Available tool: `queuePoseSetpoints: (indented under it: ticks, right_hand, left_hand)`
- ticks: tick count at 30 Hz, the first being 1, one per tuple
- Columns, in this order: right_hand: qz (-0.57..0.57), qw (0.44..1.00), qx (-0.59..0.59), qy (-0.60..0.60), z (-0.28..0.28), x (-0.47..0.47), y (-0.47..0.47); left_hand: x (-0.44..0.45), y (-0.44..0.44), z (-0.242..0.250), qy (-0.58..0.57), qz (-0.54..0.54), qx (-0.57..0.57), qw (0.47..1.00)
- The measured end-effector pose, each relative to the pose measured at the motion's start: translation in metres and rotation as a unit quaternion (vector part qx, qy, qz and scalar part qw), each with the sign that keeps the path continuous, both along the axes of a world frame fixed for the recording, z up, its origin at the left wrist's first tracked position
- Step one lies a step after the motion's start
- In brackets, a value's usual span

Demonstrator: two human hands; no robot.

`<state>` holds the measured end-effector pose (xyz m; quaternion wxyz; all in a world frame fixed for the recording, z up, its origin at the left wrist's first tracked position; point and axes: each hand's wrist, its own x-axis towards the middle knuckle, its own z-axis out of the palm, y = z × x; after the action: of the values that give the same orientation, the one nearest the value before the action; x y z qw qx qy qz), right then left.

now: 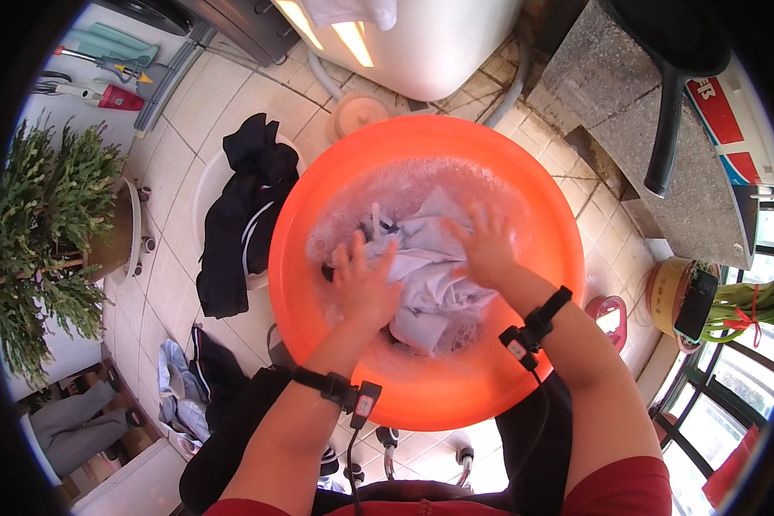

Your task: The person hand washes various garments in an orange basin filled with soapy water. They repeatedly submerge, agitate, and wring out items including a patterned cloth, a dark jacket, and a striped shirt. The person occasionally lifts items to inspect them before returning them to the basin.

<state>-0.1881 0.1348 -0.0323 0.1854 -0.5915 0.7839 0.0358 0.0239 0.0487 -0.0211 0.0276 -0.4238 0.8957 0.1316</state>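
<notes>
A large orange plastic basin [522,361] stands before me, holding soapy water [396,174] with foam along its edge. In the middle lies a wet, crumpled light grey-white garment [426,271], with small dark patches of cloth showing at its left. My left hand [364,284] is spread over the garment's left side, palm down, fingers apart. My right hand [487,248] is likewise spread at its upper right, slightly blurred. Whether either palm presses on the cloth or hovers just above it is hard to see. Neither hand grips anything.
Left of the basin, black clothes [242,219] hang over a white tub [203,187]. More clothes [184,393] lie on the tiled floor. A potted plant [58,238] stands far left, a white appliance [413,51] ahead. A pan [667,122] juts over the stone slab [684,187] at right.
</notes>
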Motion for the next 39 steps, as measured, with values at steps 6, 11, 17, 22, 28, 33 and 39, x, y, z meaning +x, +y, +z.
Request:
queuePoseSetpoints:
  ticks: [6, 11, 17, 22, 28, 33, 39]
  right_hand:
    - [0.052, 0.979, 0.169, -0.099, -0.027, 0.003, 0.007]
    - [-0.161, 0.975, 0.112, -0.102, -0.066, -0.022, -0.015]
    - [-0.201, 0.906, -0.107, -0.357, -0.004, 0.015, -0.003]
    - [-0.058, 0.906, -0.196, -0.371, 0.047, 0.068, 0.006]
    - [-0.03, 0.938, -0.148, -0.312, 0.038, 0.068, 0.001]
    - [-0.109, 0.95, -0.119, -0.266, 0.017, 0.038, -0.01]
    - [-0.119, 0.979, -0.032, -0.163, 0.007, -0.029, -0.001]
  left_hand:
    - [-0.014, -0.01, -0.024, -0.173, -0.075, 0.165, 0.968]
    - [-0.022, -0.025, -0.032, -0.136, 0.087, 0.293, 0.942]
    - [-0.026, 0.008, -0.043, 0.434, 0.396, 0.548, 0.596]
    - [-0.034, -0.009, -0.041, 0.459, 0.391, 0.592, 0.535]
    - [-0.039, 0.0, -0.02, 0.421, 0.347, 0.612, 0.572]
    - [-0.039, 0.007, -0.007, 0.395, 0.394, 0.573, 0.601]
    - [0.004, -0.025, 0.013, 0.244, 0.185, 0.261, 0.916]
